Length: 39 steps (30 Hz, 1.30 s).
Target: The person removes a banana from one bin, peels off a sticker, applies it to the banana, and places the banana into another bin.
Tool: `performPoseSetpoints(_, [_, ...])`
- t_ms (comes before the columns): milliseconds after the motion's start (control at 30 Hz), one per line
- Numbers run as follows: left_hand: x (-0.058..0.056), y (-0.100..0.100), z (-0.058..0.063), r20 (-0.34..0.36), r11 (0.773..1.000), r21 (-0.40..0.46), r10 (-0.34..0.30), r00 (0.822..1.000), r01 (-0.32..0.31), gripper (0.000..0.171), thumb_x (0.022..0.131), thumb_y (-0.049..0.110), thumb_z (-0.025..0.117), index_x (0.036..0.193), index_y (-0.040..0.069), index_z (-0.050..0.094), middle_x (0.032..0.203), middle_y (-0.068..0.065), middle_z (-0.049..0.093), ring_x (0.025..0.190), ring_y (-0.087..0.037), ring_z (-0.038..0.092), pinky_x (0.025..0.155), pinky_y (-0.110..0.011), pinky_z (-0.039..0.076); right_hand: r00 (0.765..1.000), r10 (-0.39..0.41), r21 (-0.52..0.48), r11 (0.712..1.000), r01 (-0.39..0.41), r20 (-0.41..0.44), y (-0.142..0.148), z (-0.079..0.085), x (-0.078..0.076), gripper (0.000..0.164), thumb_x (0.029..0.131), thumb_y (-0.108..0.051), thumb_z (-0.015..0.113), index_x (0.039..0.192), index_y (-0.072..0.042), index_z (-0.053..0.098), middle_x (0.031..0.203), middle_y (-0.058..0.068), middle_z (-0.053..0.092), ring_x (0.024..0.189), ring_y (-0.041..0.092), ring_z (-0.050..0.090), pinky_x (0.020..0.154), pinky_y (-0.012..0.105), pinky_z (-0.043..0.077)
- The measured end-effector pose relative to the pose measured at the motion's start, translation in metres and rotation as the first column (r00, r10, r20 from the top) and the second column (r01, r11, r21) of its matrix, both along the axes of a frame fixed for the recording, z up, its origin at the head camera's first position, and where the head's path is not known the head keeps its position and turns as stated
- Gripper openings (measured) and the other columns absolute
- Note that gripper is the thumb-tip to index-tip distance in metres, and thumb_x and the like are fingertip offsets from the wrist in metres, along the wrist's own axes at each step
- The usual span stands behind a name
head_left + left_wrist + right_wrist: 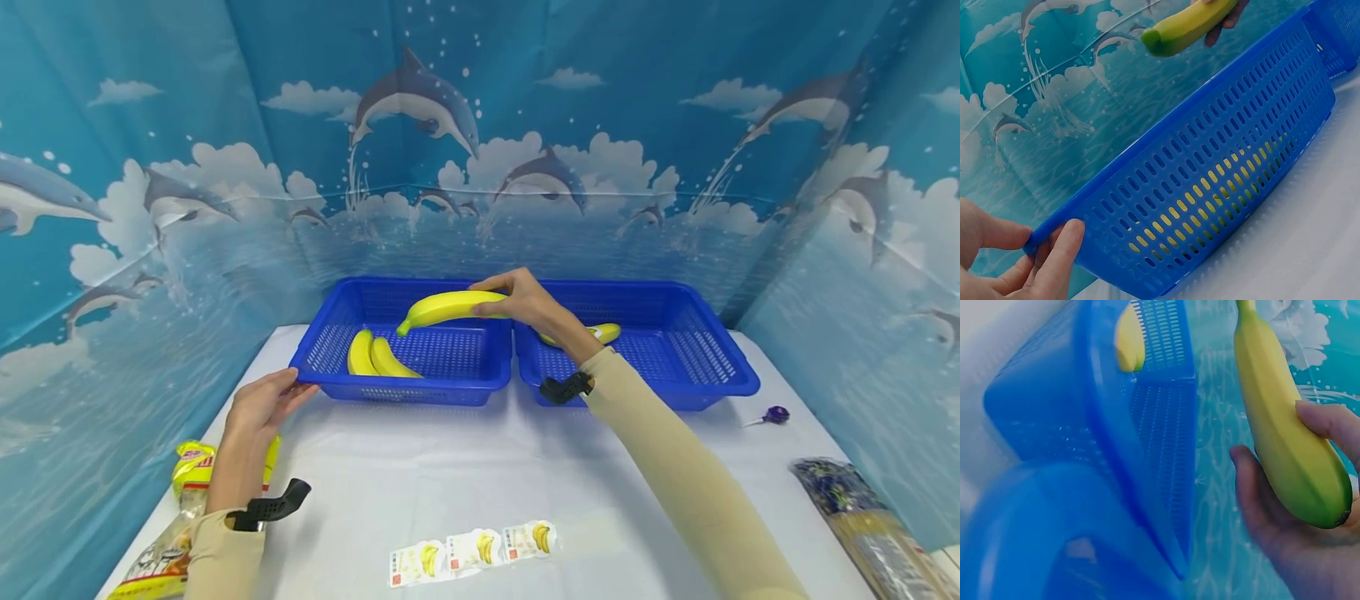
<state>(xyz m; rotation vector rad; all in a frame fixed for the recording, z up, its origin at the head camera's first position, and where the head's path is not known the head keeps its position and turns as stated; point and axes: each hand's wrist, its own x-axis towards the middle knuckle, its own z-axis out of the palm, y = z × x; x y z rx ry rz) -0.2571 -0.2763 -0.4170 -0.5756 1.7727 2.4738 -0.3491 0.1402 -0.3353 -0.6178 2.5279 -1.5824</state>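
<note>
My right hand (521,297) grips a yellow banana (450,308) by one end, above the left blue basket (420,390). In the right wrist view the banana (1285,425) lies between thumb and fingers, its green-tinged end near the palm. With my left hand (262,400) I pinch the near left corner of that basket's rim; in the left wrist view the thumb and fingers (1063,250) close on the rim. Two more bananas (375,357) lie inside the left basket. A second blue basket (705,392) stands beside it with a banana (606,333) in it, partly hidden by my right wrist.
Three stickers with banana pictures (474,552) lie at the table's front. A yellow snack bag (161,550) sits partly under my left forearm. On the right are a purple lollipop (776,414) and a dark-and-tan package (862,517). A dolphin-print curtain (480,225) encloses the table.
</note>
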Motion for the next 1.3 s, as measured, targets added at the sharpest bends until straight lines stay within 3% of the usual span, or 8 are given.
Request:
performPoseSetpoints(167, [0.001, 0.000, 0.001, 0.016, 1.000, -0.012, 0.007, 1.000, -0.006, 0.067, 0.112, 0.010, 0.055, 0.169, -0.002, 0.023, 0.109, -0.004, 0.062, 0.089, -0.011, 0.072, 0.103, -0.035, 0.058, 0.999, 0.016, 0.002, 1.000, -0.016, -0.046, 0.010, -0.002, 0.013, 0.042, 0.095, -0.013, 0.085, 0.136, -0.005, 0.074, 0.129, 0.014, 0.075, 0.107, 0.025, 0.073, 0.093, 0.042, 0.063])
performPoseSetpoints(467, [0.000, 0.001, 0.002, 0.012, 1.000, -0.012, 0.006, 1.000, -0.006, 0.067, 0.112, 0.010, 0.055, 0.168, -0.004, 0.023, 0.100, -0.002, 0.065, 0.088, -0.011, 0.072, 0.102, -0.035, 0.058, 0.994, 0.046, 0.009, 0.999, -0.045, -0.102, 0.024, -0.004, 0.038, 0.043, 0.095, -0.009, 0.084, 0.136, -0.003, 0.073, 0.129, 0.016, 0.076, 0.102, 0.023, 0.076, 0.086, 0.031, 0.065])
performPoseSetpoints(867, [-0.002, 0.002, 0.001, 0.022, 1.000, -0.014, 0.003, 1.000, -0.003, 0.066, 0.112, 0.012, 0.055, 0.169, -0.002, 0.024, 0.110, -0.005, 0.063, 0.089, -0.012, 0.073, 0.108, -0.038, 0.053, 0.985, 0.036, -0.041, 0.998, -0.043, -0.168, 0.041, -0.020, 0.070, 0.043, 0.095, -0.006, 0.083, 0.137, -0.003, 0.073, 0.126, 0.015, 0.076, 0.099, 0.022, 0.073, 0.081, 0.028, 0.063])
performPoseSetpoints(967, [-0.002, 0.001, 0.001, 0.020, 1.000, -0.013, -0.004, 1.000, 0.004, 0.066, 0.113, 0.012, 0.055, 0.169, -0.002, 0.022, 0.111, -0.005, 0.063, 0.089, -0.012, 0.073, 0.109, -0.039, 0.053, 0.983, 0.029, -0.040, 0.999, -0.036, -0.179, 0.048, -0.026, 0.078, 0.045, 0.095, -0.007, 0.084, 0.138, -0.005, 0.073, 0.130, 0.013, 0.076, 0.105, 0.029, 0.073, 0.083, 0.028, 0.062])
performPoseSetpoints(1133, [-0.001, 0.000, 0.000, 0.028, 1.000, -0.011, 0.001, 1.000, 0.000, 0.066, 0.113, 0.013, 0.053, 0.170, 0.000, 0.022, 0.121, -0.009, 0.059, 0.090, -0.011, 0.072, 0.110, -0.039, 0.052, 0.979, 0.025, -0.030, 0.999, -0.031, -0.201, 0.055, -0.037, 0.093, 0.045, 0.094, -0.009, 0.085, 0.138, -0.008, 0.074, 0.135, 0.013, 0.074, 0.147, 0.036, 0.053, 0.090, 0.025, 0.062])
performPoseSetpoints(1200, [0.000, 0.000, 0.000, 0.031, 1.000, -0.003, 0.000, 1.000, 0.000, 0.066, 0.113, 0.013, 0.054, 0.170, 0.000, 0.022, 0.127, -0.010, 0.056, 0.091, -0.011, 0.072, 0.110, -0.038, 0.052, 0.977, 0.021, -0.020, 0.999, -0.026, -0.211, 0.057, -0.040, 0.099, 0.045, 0.094, -0.009, 0.085, 0.137, -0.008, 0.074, 0.133, 0.012, 0.075, 0.142, 0.035, 0.058, 0.085, 0.023, 0.061])
performPoseSetpoints(1300, [0.001, -0.001, 0.000, 0.032, 1.000, 0.007, 0.001, 0.999, -0.002, 0.067, 0.113, 0.014, 0.054, 0.170, 0.001, 0.022, 0.133, -0.011, 0.054, 0.092, -0.011, 0.072, 0.110, -0.038, 0.052, 0.974, 0.040, -0.025, 0.999, -0.046, -0.223, 0.059, -0.044, 0.108, 0.046, 0.093, -0.007, 0.086, 0.137, -0.006, 0.074, 0.130, 0.013, 0.076, 0.114, 0.029, 0.073, 0.077, 0.024, 0.061])
